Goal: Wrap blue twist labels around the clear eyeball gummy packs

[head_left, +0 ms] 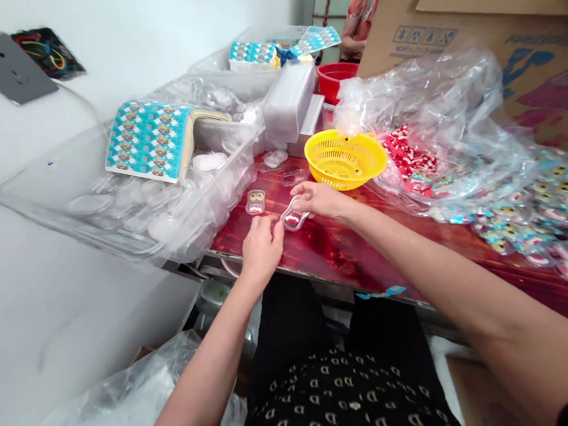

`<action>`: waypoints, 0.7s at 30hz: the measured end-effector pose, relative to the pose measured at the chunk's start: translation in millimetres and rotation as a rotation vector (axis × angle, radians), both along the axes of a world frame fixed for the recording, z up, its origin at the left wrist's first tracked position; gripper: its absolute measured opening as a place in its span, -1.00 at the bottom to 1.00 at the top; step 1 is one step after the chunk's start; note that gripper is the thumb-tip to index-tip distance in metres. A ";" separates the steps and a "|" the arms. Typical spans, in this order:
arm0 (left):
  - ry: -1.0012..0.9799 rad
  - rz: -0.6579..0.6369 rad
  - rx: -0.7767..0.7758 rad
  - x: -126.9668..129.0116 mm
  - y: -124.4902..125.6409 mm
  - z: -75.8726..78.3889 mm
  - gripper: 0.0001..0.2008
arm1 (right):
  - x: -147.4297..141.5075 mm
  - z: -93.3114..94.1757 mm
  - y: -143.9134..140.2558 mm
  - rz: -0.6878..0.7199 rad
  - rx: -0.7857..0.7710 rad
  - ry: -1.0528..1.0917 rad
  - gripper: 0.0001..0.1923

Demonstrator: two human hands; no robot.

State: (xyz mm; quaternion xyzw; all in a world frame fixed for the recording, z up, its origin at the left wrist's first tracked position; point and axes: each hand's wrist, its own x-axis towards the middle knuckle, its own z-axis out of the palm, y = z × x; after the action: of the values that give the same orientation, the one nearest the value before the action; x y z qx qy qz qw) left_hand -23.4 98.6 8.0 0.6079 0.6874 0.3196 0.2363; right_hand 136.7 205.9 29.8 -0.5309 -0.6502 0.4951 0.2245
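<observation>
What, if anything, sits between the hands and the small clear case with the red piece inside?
Nothing visible does: the left hand and right hand both already touch the small clear case over the red wooden table.

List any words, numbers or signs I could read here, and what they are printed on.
"D", repeated in gold on the black garment in the person's lap.
Blue print and handling symbols on the cardboard box: too blurred to read.
Patterned sticker sheets: too small to read.
</observation>
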 end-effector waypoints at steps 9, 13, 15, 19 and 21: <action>-1.116 -0.368 -0.461 42.7 -39.4 21.1 -0.66 | 65.6 15.8 -88.6 0.133 0.037 0.325 -0.51; -1.051 -0.382 -0.464 62.6 -51.5 19.8 -0.73 | 85.7 14.7 -117.0 0.070 0.071 0.323 -0.37; -1.023 -0.371 -0.444 68.2 -56.1 19.3 -0.75 | 101.9 17.4 -130.3 0.034 0.143 0.285 -0.43; -1.033 -0.298 -0.426 71.5 -63.5 20.5 -0.75 | 139.7 20.1 -162.2 -0.090 0.464 0.001 -0.69; -1.053 -0.260 -0.426 72.0 -66.5 21.5 -0.75 | 152.9 14.6 -177.5 -0.045 0.599 -0.162 -0.77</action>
State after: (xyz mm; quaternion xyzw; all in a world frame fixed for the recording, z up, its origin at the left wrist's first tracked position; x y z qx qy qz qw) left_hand 48.7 32.1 29.5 0.3855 0.4462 0.4020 0.7005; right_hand 289.6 28.5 44.5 -0.4931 -0.7709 0.2326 0.3293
